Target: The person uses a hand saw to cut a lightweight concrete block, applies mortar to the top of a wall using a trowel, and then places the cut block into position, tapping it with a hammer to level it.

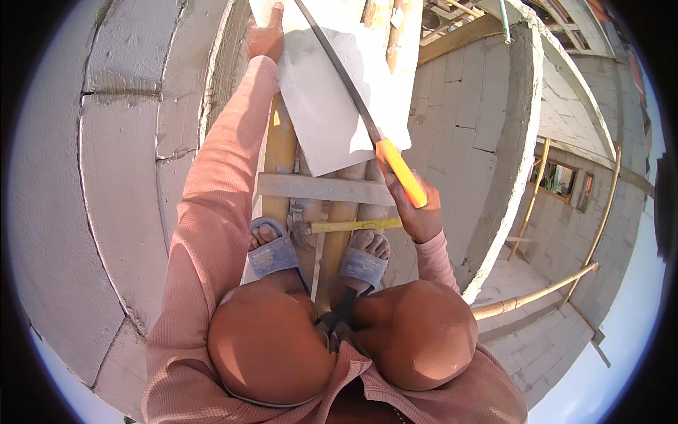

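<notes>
My right hand is wrapped round the orange and yellow handle of a handsaw. Its long dark blade slants up to the left, over a pale, whitish block. The block lies on bamboo poles beyond my feet, and bright sun washes out part of its surface. At the block's far left edge, my left hand grips the side with the thumb on top; some fingers are hidden. Between my feet and the block lies a hammer with a yellow handle, close to my right hand.
I squat in blue sandals on bamboo poles crossed by a wooden slat. A grey block wall rises close on my left. To the right stand a lower wall edge and a bamboo rail above a drop.
</notes>
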The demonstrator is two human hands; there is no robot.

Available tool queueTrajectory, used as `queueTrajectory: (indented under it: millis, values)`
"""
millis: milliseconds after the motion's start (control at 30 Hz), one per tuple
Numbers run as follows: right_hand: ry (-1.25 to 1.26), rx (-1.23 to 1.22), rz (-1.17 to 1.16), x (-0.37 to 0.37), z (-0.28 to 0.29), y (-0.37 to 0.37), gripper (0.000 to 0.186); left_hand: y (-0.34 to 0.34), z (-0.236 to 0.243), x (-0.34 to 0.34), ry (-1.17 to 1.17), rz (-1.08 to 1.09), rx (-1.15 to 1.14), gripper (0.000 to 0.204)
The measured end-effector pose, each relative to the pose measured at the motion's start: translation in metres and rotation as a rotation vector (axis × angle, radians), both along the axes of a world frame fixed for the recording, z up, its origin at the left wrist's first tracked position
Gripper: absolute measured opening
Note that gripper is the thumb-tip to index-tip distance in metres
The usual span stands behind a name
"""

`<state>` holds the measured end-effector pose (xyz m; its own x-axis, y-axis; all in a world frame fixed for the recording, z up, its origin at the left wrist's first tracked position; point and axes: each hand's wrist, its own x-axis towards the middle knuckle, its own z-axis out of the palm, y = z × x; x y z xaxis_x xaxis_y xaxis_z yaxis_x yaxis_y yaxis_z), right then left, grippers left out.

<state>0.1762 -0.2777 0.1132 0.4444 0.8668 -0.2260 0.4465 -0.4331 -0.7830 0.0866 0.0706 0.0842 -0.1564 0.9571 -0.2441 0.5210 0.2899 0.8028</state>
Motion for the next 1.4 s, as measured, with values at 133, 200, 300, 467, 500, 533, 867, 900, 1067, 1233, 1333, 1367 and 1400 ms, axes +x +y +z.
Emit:
queueTrajectory:
  millis: [133, 200, 300, 467, 500, 533, 867, 900, 1067, 1233, 1333, 1367, 1400]
  values:
    - [-0.015, -0.078, -0.019, -0.035, -0.003, -0.067, 0.014, 0.026, -0.056, -0.024, 0.072, 0.039, 0.094, 0.096]
    - [0.039, -0.125, -0.142, -0.045, 0.005, -0.138, 0.013, 0.007, -0.031, -0.026, 0.087, -0.035, 0.085, 0.097]
    - [0.201, -0.138, -0.252, -0.028, 0.004, -0.168, 0.012, -0.006, 0.006, -0.005, 0.013, -0.048, -0.096, 0.095]
    - [0.102, 0.045, -0.111, 0.004, 0.000, -0.054, 0.014, 0.036, -0.073, -0.029, -0.066, -0.078, 0.092, 0.091]
    - [0.058, -0.022, -0.033, -0.010, -0.004, -0.058, 0.014, 0.026, -0.037, -0.038, -0.175, -0.078, -0.119, 0.097]
    - [0.018, -0.088, 0.048, -0.021, -0.007, -0.067, 0.014, 0.016, -0.073, -0.044, -0.060, -0.080, -0.076, 0.099]
    - [0.117, -0.077, -0.008, 0.007, -0.008, -0.097, 0.016, 0.028, -0.064, -0.030, -0.048, -0.088, 0.079, 0.094]
    - [0.152, -0.091, -0.064, 0.011, -0.004, -0.082, 0.017, 0.025, -0.048, -0.029, -0.054, -0.090, 0.073, 0.094]
    - [0.039, -0.143, 0.018, -0.020, -0.005, -0.114, 0.017, 0.018, -0.027, -0.044, 0.007, -0.063, -0.025, 0.095]
    - [0.301, 0.088, 0.229, 0.028, -0.108, -0.283, 0.016, -0.001, 0.014, -0.015, -0.012, -0.019, -0.124, 0.087]
    - [0.035, -0.164, 0.090, -0.001, 0.000, -0.077, 0.017, 0.003, -0.002, -0.025, -0.028, -0.037, -0.145, 0.087]
    - [0.050, -0.125, 0.038, 0.005, -0.001, -0.049, 0.017, 0.009, -0.007, -0.015, -0.041, -0.046, -0.141, 0.087]
    - [0.049, -0.130, 0.035, 0.002, -0.005, -0.045, 0.017, 0.006, -0.010, -0.017, -0.040, -0.049, -0.142, 0.087]
